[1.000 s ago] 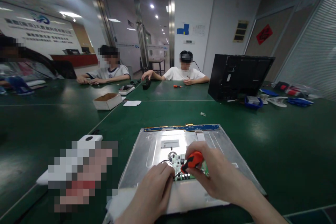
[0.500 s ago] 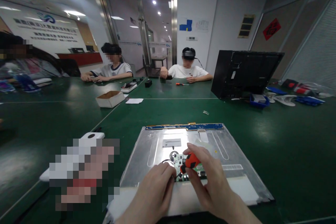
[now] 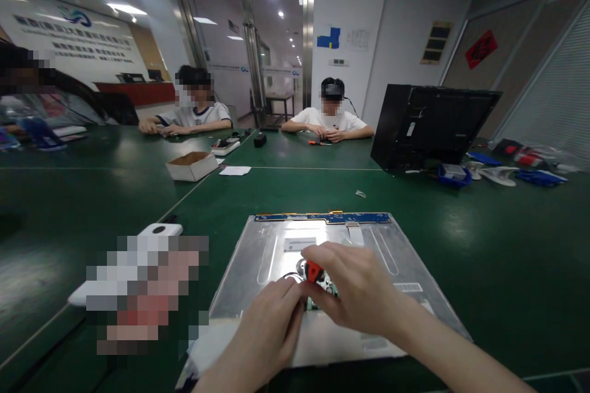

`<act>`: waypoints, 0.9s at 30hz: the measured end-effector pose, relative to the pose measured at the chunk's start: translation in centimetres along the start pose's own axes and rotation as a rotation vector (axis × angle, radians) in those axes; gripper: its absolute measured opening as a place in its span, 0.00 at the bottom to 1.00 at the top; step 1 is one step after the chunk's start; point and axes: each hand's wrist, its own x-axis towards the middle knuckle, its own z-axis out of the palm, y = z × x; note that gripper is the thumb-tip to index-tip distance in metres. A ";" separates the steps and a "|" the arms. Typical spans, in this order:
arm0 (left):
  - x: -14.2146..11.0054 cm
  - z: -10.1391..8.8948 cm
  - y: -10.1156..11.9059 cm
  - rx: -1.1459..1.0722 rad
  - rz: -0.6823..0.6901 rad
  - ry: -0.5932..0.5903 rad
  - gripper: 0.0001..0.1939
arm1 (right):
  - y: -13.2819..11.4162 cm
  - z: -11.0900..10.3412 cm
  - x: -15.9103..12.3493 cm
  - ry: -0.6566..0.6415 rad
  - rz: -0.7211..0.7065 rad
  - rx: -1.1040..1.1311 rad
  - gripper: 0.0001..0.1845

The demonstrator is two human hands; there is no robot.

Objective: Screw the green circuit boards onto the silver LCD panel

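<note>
A metal-backed display panel (image 3: 258, 258) lies flat in front of me, with a blue circuit strip (image 3: 369, 218) along its far edge. On its middle sits a small green circuit board (image 3: 313, 305), now mostly covered by my hands. My right hand (image 3: 353, 276) is closed around the red-orange and black handle of a screwdriver (image 3: 314, 271), held above the board; its tip is hidden. My left hand (image 3: 271, 316) rests at the board's left side with fingers pressed together, touching or almost touching the right fingertips. What it pinches, if anything, is hidden.
To the left lie a white device (image 3: 157, 231) and a blurred-out patch. An open cardboard box (image 3: 191, 167) stands farther back. A black monitor (image 3: 428, 126) stands at right, beside a blue tray (image 3: 454, 178). Several people sit across the green table (image 3: 461, 245).
My right hand has moved left with the screwdriver, whose handle is now more upright and covered by the fingers. My left hand stays nearly in place. The person opposite has brought both hands together.
</note>
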 end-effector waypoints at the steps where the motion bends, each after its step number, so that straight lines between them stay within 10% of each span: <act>1: 0.0 0.0 0.0 0.000 -0.005 -0.005 0.10 | 0.4 0.2 0.2 -0.010 -0.020 0.009 0.12; 16: 0.0 -0.2 0.1 0.038 -0.026 -0.060 0.11 | 0.8 3.9 -2.2 0.339 0.065 0.043 0.26; 27: -0.2 0.2 -0.5 0.006 0.023 -0.006 0.10 | 1.5 3.8 -2.3 0.173 -0.045 0.179 0.34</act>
